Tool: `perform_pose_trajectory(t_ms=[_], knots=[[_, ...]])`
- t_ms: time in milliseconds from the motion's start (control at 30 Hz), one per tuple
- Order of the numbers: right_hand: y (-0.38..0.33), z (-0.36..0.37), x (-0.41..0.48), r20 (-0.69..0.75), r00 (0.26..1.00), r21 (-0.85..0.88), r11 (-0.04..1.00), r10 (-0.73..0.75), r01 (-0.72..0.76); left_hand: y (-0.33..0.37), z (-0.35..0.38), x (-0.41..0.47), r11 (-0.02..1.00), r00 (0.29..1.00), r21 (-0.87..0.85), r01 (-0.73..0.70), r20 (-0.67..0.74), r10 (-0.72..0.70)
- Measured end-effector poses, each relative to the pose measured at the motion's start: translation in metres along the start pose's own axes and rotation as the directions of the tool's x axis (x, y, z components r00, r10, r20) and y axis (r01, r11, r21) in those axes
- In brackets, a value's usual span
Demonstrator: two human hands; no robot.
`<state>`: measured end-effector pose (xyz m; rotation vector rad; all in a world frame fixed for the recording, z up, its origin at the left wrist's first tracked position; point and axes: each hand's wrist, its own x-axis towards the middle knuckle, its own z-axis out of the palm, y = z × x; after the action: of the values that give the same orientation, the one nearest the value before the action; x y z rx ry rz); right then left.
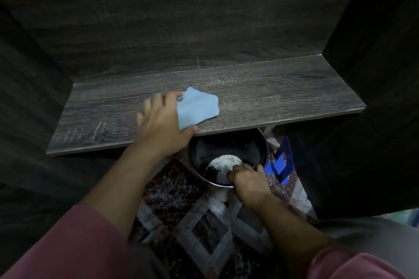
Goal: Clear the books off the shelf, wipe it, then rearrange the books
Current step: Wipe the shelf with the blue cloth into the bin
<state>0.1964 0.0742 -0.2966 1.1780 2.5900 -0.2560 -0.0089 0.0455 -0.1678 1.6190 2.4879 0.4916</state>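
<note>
**Head view: shelf bare, wiping in hand, books yet to go back**

Head camera looks down on the dark wood-grain shelf, and no books stand anywhere on the board that shows, so the clearing step looks finished. The left hand lies flat on the shelf with its fingers spread. It presses the near-left part of a light blue cloth, and the rest of the cloth spreads out beyond and to the right of the fingers. This reads as the wiping step. Pale scuffs or dust streaks show on the board to the right of the cloth, so that stretch probably needs a pass.

The hands are well apart. The right hand is lower and nearer the body, below the shelf's front edge, with its fingers curled over the rim of a round dark bin. Something white lies inside the bin, just beyond the knuckles.

A blue object rests on the patterned rug just right of the right hand; whether it is one of the books cannot be told. Finishing the wipe and rearranging the books remain.
</note>
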Motion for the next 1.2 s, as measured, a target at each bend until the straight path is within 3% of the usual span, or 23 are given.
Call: perform_pose_trajectory(t_ms=[133, 367, 567, 700, 767, 833, 900, 967, 1033, 1100, 1200], knots=[[0.004, 0.012, 0.005, 0.043, 0.999, 0.029, 0.999, 0.013, -0.014, 0.004, -0.006, -0.006, 0.98, 0.977, 0.089, 0.179, 0.103, -0.188], [0.004, 0.022, 0.008, 0.184, 0.981, 0.012, 0.998, 0.057, -0.06, 0.008, -0.007, -0.001, 0.975, 0.975, -0.032, 0.219, 0.042, -0.218], [-0.006, -0.049, 0.0, 0.235, 0.966, 0.084, 0.988, 0.107, -0.13, 0.006, -0.005, 0.004, 0.97, 0.984, -0.184, 0.159, -0.048, -0.171], [0.007, -0.134, -0.019, 0.35, 0.936, 0.107, 0.99, 0.045, -0.087, 0.003, 0.0, 0.008, 0.959, 0.985, -0.282, -0.016, -0.17, -0.034], [0.018, -0.168, -0.027, 0.217, 0.972, 0.126, 0.985, 0.085, -0.114, 0.003, 0.007, 0.01, 0.944, 0.979, -0.312, -0.104, -0.198, 0.043], [0.03, -0.184, -0.028, -0.058, 0.986, 0.205, 0.969, 0.156, -0.141, 0.005, 0.016, 0.012, 0.929, 0.966, -0.312, -0.197, -0.223, 0.13], [0.04, -0.183, -0.02, -0.35, 0.919, 0.272, 0.958, 0.182, -0.086, 0.007, 0.026, 0.012, 0.93, 0.944, -0.241, -0.276, -0.249, 0.216], [0.045, -0.176, -0.011, -0.509, 0.85, 0.322, 0.946, 0.139, 0.038, 0.01, 0.034, 0.012, 0.952, 0.944, -0.14, -0.271, -0.234, 0.234], [0.046, -0.166, -0.001, -0.546, 0.837, 0.301, 0.936, 0.013, 0.182, 0.013, 0.036, 0.01, 0.979, 0.958, -0.044, -0.2, -0.219, 0.186], [0.043, -0.153, 0.007, -0.483, 0.868, 0.207, 0.948, -0.116, 0.242, 0.019, 0.033, 0.007, 0.984, 0.948, 0.016, -0.178, -0.264, 0.176], [0.038, -0.135, 0.023, -0.365, 0.913, 0.162, 0.953, -0.183, 0.256, 0.026, 0.032, 0.004, 0.956, 0.911, 0.066, -0.287, -0.291, 0.294]])
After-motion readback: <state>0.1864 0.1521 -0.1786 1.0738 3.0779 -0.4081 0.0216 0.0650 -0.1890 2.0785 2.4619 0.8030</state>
